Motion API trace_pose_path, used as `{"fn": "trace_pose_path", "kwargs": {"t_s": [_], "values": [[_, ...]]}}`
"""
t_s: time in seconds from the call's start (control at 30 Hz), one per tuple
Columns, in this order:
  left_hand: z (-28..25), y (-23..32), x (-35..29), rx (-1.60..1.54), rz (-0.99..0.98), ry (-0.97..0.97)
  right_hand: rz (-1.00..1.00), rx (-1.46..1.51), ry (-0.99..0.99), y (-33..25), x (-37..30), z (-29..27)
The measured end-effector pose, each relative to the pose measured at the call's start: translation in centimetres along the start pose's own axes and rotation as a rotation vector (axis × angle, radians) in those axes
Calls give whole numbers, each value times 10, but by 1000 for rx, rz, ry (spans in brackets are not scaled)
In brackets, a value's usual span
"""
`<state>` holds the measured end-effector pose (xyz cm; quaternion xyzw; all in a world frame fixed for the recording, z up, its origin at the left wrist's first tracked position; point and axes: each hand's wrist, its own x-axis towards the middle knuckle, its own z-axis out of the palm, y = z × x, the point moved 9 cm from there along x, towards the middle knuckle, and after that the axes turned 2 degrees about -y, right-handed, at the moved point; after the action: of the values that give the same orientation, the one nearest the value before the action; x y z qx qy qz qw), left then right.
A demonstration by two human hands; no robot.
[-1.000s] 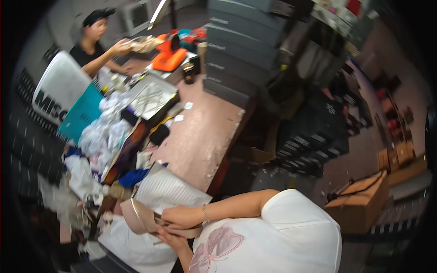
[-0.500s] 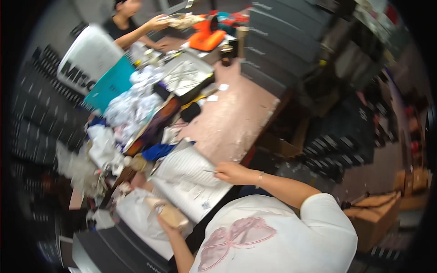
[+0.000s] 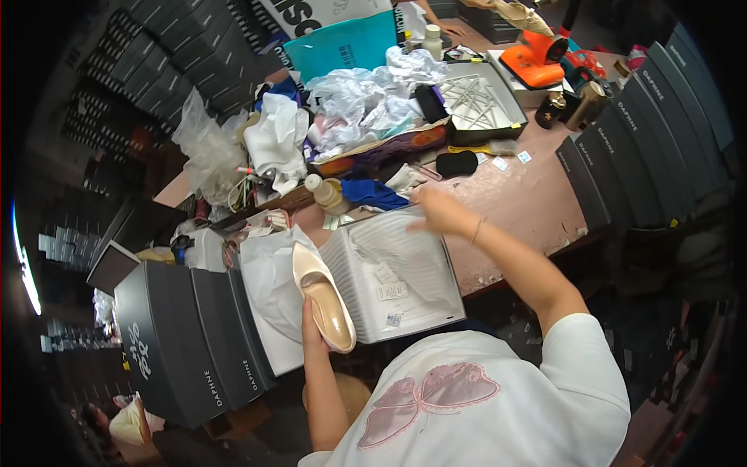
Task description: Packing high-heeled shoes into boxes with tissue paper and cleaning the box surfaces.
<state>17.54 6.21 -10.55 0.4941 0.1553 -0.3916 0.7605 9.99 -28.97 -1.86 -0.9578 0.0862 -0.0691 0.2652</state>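
Observation:
My left hand point(image 3: 313, 331) is closed around the side of a cream pump point(image 3: 325, 302), its toe toward me and its beige insole facing up. The shoe is over the left edge of an open white shoebox point(image 3: 447, 300) lined with striped tissue paper point(image 3: 358, 241), where small paper tags point(image 3: 391, 290) lie. My right hand point(image 3: 442, 212) is above the box's far edge, near a blue cloth point(image 3: 373, 194) and a crumpled white cloth point(image 3: 406, 179). Motion smears its fingers, so whether they hold anything does not show.
Grey shoeboxes stand at the left point(image 3: 175, 335) and right point(image 3: 622, 148). Beyond my hands are a bottle point(image 3: 331, 198), crumpled white paper point(image 3: 366, 97), a tray of white sticks point(image 3: 510, 113), a black pad point(image 3: 457, 164) and an orange device point(image 3: 531, 66). Another person's hand point(image 3: 445, 27) shows behind.
The view has turned, and the table now sits more squarely ahead. My left hand has raised and turned the pump. My right hand has moved to the box's far side; its thin stick no longer shows.

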Motion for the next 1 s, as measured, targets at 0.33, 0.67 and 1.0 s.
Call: {"fn": "trace_pose_path", "kwargs": {"t_s": [0.33, 0.67, 1.0], "values": [[21, 0, -21, -22, 58, 1, 50, 237, 230, -56, -77, 37], [87, -20, -65, 5, 142, -145, 197, 977, 2, -141, -59, 68], [100, -69, -86, -302, -233, -226, -273, 4, -89, -207, -57, 67]]}}
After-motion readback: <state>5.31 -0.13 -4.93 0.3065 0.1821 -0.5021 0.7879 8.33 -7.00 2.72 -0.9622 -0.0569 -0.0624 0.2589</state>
